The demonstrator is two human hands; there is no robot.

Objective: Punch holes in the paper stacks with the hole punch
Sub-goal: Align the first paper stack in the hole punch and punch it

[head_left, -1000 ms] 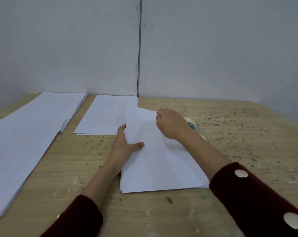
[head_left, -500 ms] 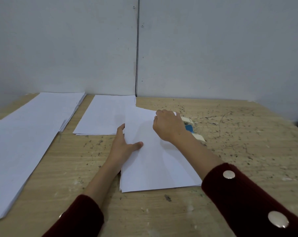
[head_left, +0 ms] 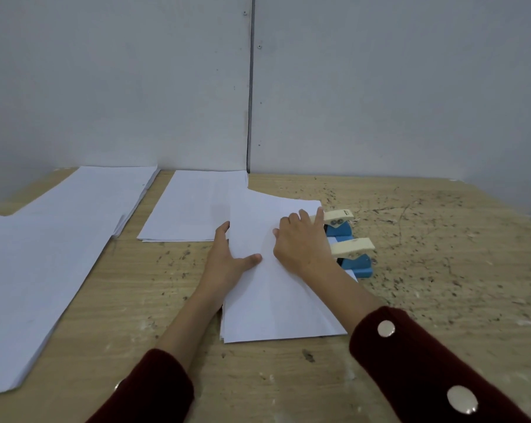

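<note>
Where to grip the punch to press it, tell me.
Take the punch by its two cream levers, coming from above on the right. They stick out rightward, raised over the blue bases, bare and free, while the paper stack and the right hand cover the left side. A palm pressing down would likely suit.

A pale wooden worktop (head_left: 441, 285) fills the lower view, its grain marked all over with dark specks and scratches (thickest toward the far right). Behind it stands a grey wall (head_left: 105, 87) of two flat panels meeting at a vertical seam (head_left: 251, 87), with what look like small screw heads beside it.
</note>
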